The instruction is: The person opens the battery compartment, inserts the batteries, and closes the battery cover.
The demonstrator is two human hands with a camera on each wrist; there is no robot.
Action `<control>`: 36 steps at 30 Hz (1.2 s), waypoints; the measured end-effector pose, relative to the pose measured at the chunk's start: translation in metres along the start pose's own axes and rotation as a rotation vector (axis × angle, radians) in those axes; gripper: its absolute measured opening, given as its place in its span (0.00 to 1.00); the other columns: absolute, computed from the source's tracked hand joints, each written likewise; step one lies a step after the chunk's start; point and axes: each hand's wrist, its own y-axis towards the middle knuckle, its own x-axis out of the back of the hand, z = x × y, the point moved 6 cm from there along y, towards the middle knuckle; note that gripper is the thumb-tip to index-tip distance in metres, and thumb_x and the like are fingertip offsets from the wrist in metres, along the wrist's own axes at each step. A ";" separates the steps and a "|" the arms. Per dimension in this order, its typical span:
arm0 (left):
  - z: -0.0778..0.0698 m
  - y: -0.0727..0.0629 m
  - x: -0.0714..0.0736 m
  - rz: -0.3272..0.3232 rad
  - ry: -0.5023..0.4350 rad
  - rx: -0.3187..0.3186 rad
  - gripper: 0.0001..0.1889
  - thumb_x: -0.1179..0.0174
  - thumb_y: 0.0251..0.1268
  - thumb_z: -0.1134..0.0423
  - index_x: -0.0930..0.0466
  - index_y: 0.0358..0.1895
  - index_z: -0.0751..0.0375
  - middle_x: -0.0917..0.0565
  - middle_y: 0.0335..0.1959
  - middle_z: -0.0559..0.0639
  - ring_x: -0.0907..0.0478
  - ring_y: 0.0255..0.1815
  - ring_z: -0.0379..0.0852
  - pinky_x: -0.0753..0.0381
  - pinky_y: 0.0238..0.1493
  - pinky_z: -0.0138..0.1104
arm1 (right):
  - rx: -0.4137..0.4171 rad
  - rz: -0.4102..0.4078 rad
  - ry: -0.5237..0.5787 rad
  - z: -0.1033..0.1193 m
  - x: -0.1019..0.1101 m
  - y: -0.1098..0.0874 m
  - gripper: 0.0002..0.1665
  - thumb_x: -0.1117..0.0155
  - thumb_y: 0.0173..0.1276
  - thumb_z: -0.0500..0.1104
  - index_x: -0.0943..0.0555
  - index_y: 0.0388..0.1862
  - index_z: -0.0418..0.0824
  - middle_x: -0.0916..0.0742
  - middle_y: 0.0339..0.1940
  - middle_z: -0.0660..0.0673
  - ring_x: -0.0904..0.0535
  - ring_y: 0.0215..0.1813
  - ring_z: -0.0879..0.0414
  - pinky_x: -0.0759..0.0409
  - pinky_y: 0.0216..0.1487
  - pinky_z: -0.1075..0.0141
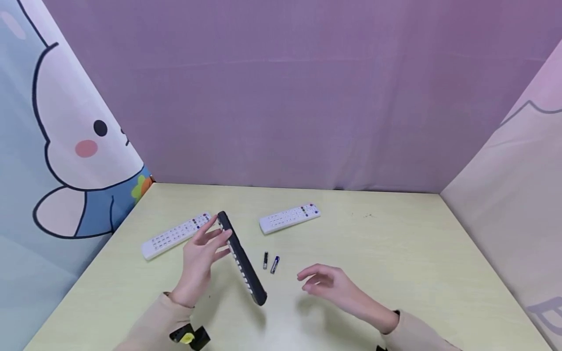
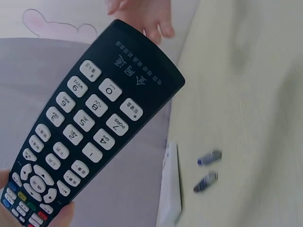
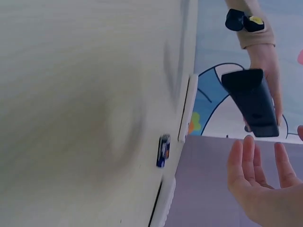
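My left hand [image 1: 198, 261] holds a black remote control [image 1: 243, 265] by one end, between thumb and fingers, tilted above the table. Its white number keys and coloured buttons face the left wrist view, where the remote [image 2: 78, 127] fills much of the picture. From the right wrist view the dark back of the remote [image 3: 253, 104] shows. To its right my right hand [image 1: 333, 288] hovers over the table, fingers loosely bent and holding nothing. Two small batteries [image 1: 274, 264] lie side by side on the tabletop, between the hands and a little farther back.
One white remote [image 1: 173, 237] lies at the left, partly behind the left hand. A second white remote [image 1: 290, 218] lies farther back near the middle. The pale table [image 1: 395, 243] is bordered by a purple curtain [image 1: 285, 107] behind and printed cloths on both sides.
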 end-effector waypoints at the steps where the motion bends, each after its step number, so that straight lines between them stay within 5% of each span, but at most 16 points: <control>1: -0.002 0.000 0.002 0.001 0.020 -0.007 0.31 0.38 0.53 0.62 0.36 0.62 0.53 0.31 0.50 0.56 0.22 0.34 0.37 0.19 0.42 0.34 | -0.001 -0.004 -0.020 0.001 0.004 -0.002 0.18 0.44 0.63 0.40 0.26 0.49 0.32 0.22 0.46 0.34 0.23 0.42 0.58 0.21 0.44 0.68; 13: -0.020 0.023 0.025 0.058 0.285 -0.199 0.33 0.34 0.48 0.56 0.34 0.61 0.55 0.28 0.49 0.57 0.25 0.35 0.34 0.18 0.36 0.30 | 0.051 -0.090 -0.280 0.003 0.045 -0.018 0.12 0.43 0.62 0.42 0.23 0.45 0.41 0.20 0.41 0.46 0.23 0.39 0.59 0.21 0.41 0.67; 18: -0.030 0.031 0.028 0.047 0.590 -0.217 0.33 0.35 0.48 0.52 0.34 0.61 0.53 0.27 0.51 0.58 0.26 0.36 0.37 0.21 0.34 0.28 | 0.098 -0.114 -0.404 0.002 0.056 -0.023 0.10 0.43 0.62 0.43 0.23 0.43 0.46 0.20 0.39 0.51 0.23 0.38 0.61 0.22 0.41 0.67; 24: -0.035 0.040 0.030 0.149 0.763 -0.333 0.31 0.35 0.49 0.54 0.32 0.60 0.54 0.25 0.49 0.59 0.25 0.40 0.51 0.22 0.33 0.32 | 0.110 -0.147 -0.485 -0.001 0.066 -0.026 0.10 0.42 0.62 0.42 0.23 0.43 0.45 0.20 0.38 0.53 0.24 0.37 0.62 0.22 0.39 0.68; 36: -0.033 0.062 0.038 0.300 1.003 -0.496 0.29 0.33 0.46 0.59 0.28 0.55 0.59 0.25 0.46 0.58 0.27 0.36 0.50 0.24 0.25 0.30 | 0.105 -0.167 -0.652 -0.012 0.082 -0.027 0.11 0.41 0.60 0.41 0.23 0.42 0.42 0.20 0.39 0.49 0.25 0.37 0.62 0.22 0.39 0.64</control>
